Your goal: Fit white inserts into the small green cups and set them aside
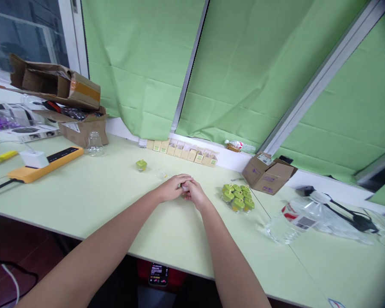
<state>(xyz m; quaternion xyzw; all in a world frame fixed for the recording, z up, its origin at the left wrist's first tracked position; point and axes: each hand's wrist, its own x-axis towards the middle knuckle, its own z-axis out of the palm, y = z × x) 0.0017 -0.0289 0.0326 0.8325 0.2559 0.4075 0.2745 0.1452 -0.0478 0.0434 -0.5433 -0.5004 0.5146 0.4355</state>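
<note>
1. A pair of hands meets over a pale desk [105, 188], to the left of a tight cluster of green-topped cups [238, 195], the landmark for every place given here.
2. The left hand [174, 187] and the right hand [195, 195] press together, fingers curled around a small piece [180, 185]. A touch of green shows between them; the rest is hidden, so its exact shape and condition cannot be told.
3. Done, judging by appearances: the green-topped cups stand packed side by side, each clear below and capped in green, like a gathered, finished batch.
4. In hand: the small piece, left of the cluster and apart from it. The two-handed grip suggests work midway on this one, though the fingers hide how far it has come.
5. Left, by the same judgement: a lone green-topped cup [141, 165], well to the left of the cluster, and a clear piece [162, 175], between that cup and the cluster, just beyond the left hand. Neither has joined the group.
6. Behind the cluster and to its left, small boxes [188, 153] line the window side. Whether they belong to the job cannot be told.
</note>
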